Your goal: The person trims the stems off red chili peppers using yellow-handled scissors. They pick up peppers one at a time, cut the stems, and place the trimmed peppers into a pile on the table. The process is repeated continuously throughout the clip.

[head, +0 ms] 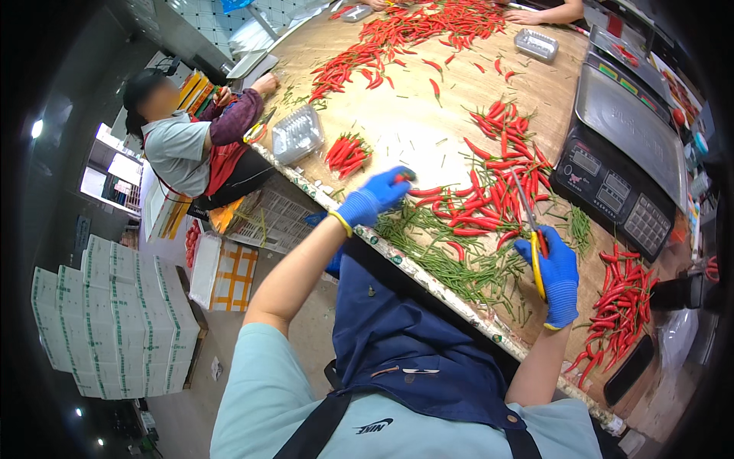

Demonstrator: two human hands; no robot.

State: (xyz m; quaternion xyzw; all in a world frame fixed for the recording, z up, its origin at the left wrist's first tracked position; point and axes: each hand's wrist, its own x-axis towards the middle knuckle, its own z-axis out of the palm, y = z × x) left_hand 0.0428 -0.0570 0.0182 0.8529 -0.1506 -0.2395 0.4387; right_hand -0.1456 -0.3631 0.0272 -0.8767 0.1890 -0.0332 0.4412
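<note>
Both my hands wear blue gloves with yellow cuffs. My left hand [383, 190] is closed around red chili peppers [403, 178]; only a bit of red and green shows between its fingers. In my right hand [553, 267] is a pair of scissors [534, 229] with yellow handles, its blades pointing away from me over a loose pile of red chilies [481, 206]. Cut green stems [453, 255] lie heaped along the near table edge, between my hands. A small bunch of red chilies [348, 155] rests just beyond my left hand.
A weighing scale [613, 189] stands at the right, near more chilies [619, 304] and a phone [629, 370]. Clear plastic trays [297, 135] sit on the wooden table [395, 109]. A co-worker [183, 137] sits at the left; another person's hand [523, 16] rests at the far side.
</note>
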